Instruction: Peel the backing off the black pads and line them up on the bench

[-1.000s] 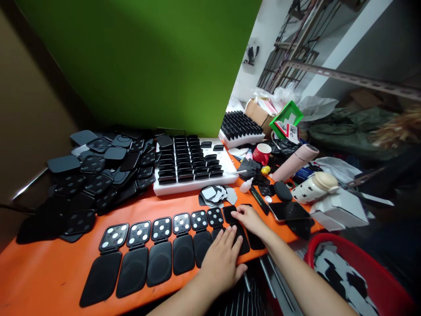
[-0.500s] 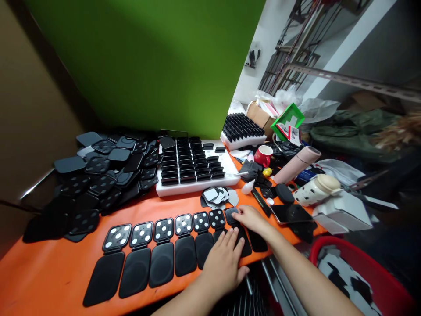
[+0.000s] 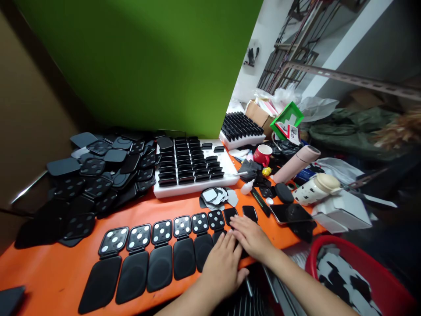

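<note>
Along the front of the orange table lies a row of unfolded black hinged pieces; several upper squares, like the leftmost one (image 3: 114, 241), carry five white dots. My left hand (image 3: 222, 265) rests flat with fingers spread over the lower panels near the row's right end. Close beside it, my right hand (image 3: 251, 235) lies palm down, its fingertips at the lower edge of a plain dark square (image 3: 230, 216), fingers extended. Another plain black square (image 3: 250, 213) sits just beyond my right hand. Behind the row is a small pile of grey and white cut pieces (image 3: 215, 197).
Black pieces are heaped (image 3: 95, 188) at the left. A white foam tray (image 3: 184, 189) of black parts stands behind the row. At right are a red mug (image 3: 262, 155), pink bottle (image 3: 297, 164), patterned cup (image 3: 312, 191), phone (image 3: 289, 213) and red basin (image 3: 351, 245).
My right hand has moved slightly down and flattened from a pinch at the plain square, uncovering more of it. A black square now shows to its right. The view has shifted a little.
</note>
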A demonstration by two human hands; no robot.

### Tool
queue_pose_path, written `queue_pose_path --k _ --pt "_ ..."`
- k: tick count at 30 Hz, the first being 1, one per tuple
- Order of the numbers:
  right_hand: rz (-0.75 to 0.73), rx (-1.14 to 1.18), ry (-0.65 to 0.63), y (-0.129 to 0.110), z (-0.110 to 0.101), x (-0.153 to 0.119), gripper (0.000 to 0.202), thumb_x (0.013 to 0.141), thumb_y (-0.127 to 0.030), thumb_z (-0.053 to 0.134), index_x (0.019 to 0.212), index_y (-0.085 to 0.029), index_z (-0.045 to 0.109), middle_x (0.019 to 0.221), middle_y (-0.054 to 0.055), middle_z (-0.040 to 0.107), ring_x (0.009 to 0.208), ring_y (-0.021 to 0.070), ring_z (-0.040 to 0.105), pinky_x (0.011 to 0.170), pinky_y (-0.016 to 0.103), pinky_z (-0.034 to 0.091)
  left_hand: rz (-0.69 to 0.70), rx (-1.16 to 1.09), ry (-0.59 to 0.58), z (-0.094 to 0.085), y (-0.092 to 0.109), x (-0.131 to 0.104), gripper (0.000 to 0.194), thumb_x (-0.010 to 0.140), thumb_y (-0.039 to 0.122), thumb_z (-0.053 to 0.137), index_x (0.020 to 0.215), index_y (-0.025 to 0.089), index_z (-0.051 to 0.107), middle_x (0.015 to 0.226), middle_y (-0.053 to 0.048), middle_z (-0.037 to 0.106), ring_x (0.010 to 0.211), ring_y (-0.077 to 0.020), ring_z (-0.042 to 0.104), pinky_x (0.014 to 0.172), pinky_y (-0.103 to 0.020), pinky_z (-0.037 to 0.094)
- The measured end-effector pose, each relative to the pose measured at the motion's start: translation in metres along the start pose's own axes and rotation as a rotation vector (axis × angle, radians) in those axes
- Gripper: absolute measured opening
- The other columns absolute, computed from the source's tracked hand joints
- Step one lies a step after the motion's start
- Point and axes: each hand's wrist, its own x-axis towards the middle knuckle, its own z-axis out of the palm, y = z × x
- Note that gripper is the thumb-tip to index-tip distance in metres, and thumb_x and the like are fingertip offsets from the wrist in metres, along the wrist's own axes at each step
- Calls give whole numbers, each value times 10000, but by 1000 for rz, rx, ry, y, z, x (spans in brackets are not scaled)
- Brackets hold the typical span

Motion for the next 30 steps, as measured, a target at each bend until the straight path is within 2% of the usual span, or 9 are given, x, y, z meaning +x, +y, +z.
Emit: queue_pose_path --k 2,8,12,15,18,23,26,30 --pt "-65 26 -23 -1 6 -7 368 903 -278 325 1200 -200 528 1263 33 514 1177 186 442 1021 376 287 9 0 -16 -1 1 0 691 823 573 317 1350 127 284 1402 -152 320 1313 -262 212 1079 -406 131" --pt "-35 27 -11 3 14 4 381 904 -246 300 1186 -180 546 1241 35 527 1171 181 457 1028 385 301 34 -1 -34 -4 0 -1 777 790 606 346 1379 121 201 1440 -164 217 1330 -278 136 1081 -415 103" --pt "-11 27 31 -3 17 11 389 902 -251 300 1194 -162 540 1237 69 528 1179 198 448 1033 410 290 44 17 -37 -5 1 -1 800 767 609 387 1379 126 206 1441 -155 223 1332 -286 119 1081 -425 101" --pt "-22 54 44 -4 12 11 361 890 -276 349 1171 -198 561 1228 48 540 1161 186 468 1013 379 335 43 51 -32 -3 2 -1 791 771 600 389 1374 115 220 1438 -164 226 1333 -290 111 1077 -433 107" --pt "-11 86 81 6 0 6 332 871 -277 402 1148 -223 577 1200 25 568 1136 168 493 981 328 385 36 72 -14 1 3 -2 742 800 581 351 1374 127 227 1448 -155 196 1335 -278 111 1073 -435 122" --pt "115 76 208 37 -13 -7 364 868 -163 341 1149 -194 570 1193 73 568 1125 191 497 975 390 386 37 95 1 5 2 -2 690 814 552 357 1370 157 248 1467 -121 126 1336 -270 111 1071 -425 138" --pt "142 53 205 47 -8 -11 341 847 -178 387 1117 -188 595 1181 85 574 1116 215 505 972 415 386 30 103 -1 6 1 -2 682 812 530 382 1371 162 249 1468 -111 127 1334 -272 121 1072 -424 139" --pt "144 36 181 46 5 -17 370 837 -204 415 1176 -149 552 1255 109 511 1171 235 454 988 428 369 25 82 9 6 1 -2 667 820 525 372 1371 170 247 1470 -110 124 1333 -270 128 1068 -428 148"
